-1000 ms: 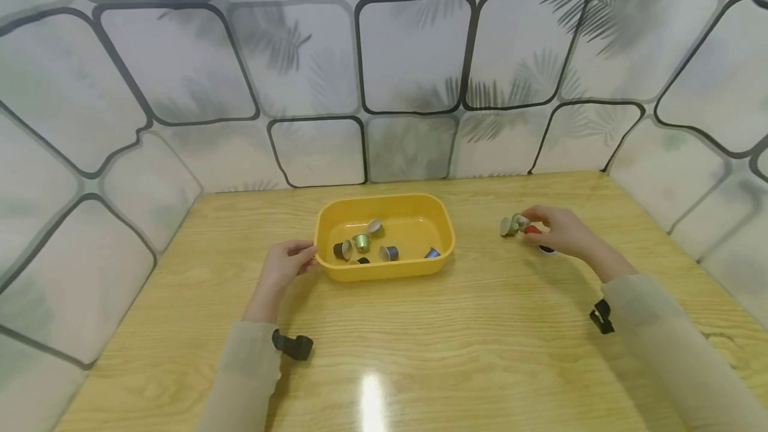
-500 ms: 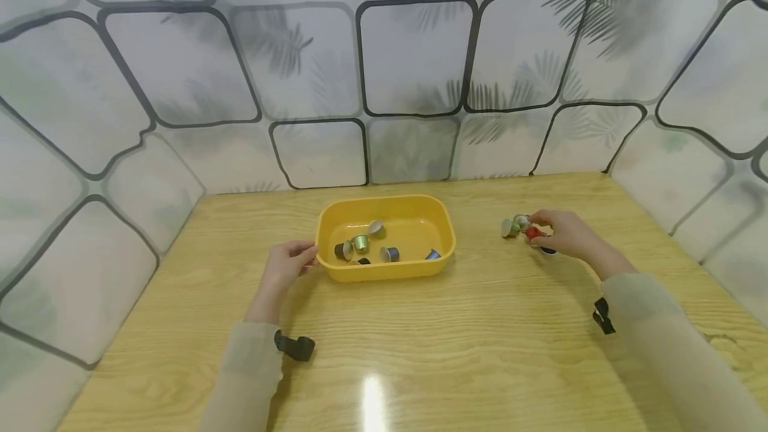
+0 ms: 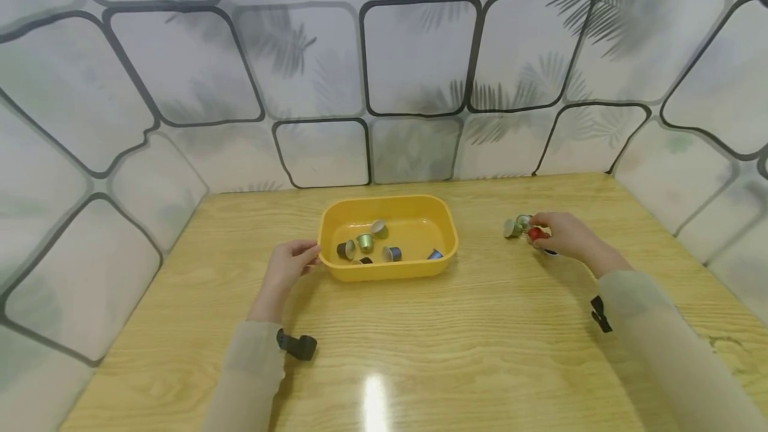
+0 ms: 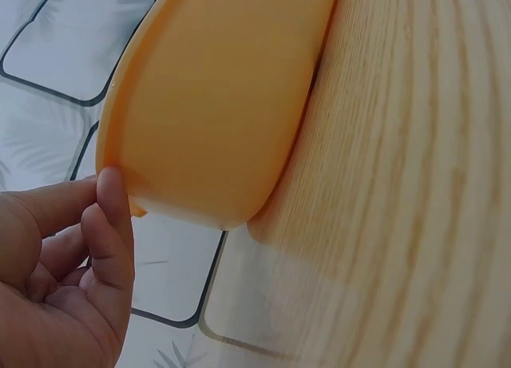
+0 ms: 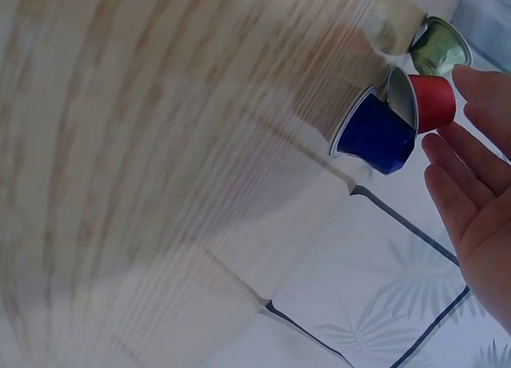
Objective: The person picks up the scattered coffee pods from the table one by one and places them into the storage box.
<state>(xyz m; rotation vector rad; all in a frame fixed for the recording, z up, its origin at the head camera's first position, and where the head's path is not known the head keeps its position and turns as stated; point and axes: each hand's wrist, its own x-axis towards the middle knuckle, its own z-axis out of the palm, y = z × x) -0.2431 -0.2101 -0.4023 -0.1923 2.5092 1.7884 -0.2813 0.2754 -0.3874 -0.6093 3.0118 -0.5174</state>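
Observation:
My left hand (image 3: pixel 288 264) pinches the left end of the yellow tray (image 3: pixel 393 273); in the left wrist view the hand (image 4: pixel 72 264) has thumb and fingertip at the rim of the tray (image 4: pixel 215 89). Inside lie several capsules, among them a green one (image 3: pixel 365 242) and a blue one (image 3: pixel 393 254). To the right, my right hand (image 3: pixel 570 237) reaches to a red capsule (image 3: pixel 536 234). In the right wrist view its fingers, spread and relaxed, are beside the red capsule (image 5: pixel 435 102), which leans against a blue one (image 5: pixel 375 132); whether they touch it is unclear.
Green capsules (image 3: pixel 512 228) stand close together left of the right fingertips. The wooden table (image 3: pixel 444 352) meets a patterned backdrop (image 3: pixel 414 145) behind and at both sides. Black wrist mounts (image 3: pixel 298 347) are on both sleeves.
My right fingers have drawn slightly right and toward me, and more of the red capsule and the green one behind it shows. My left hand stays on the tray, which has not visibly moved.

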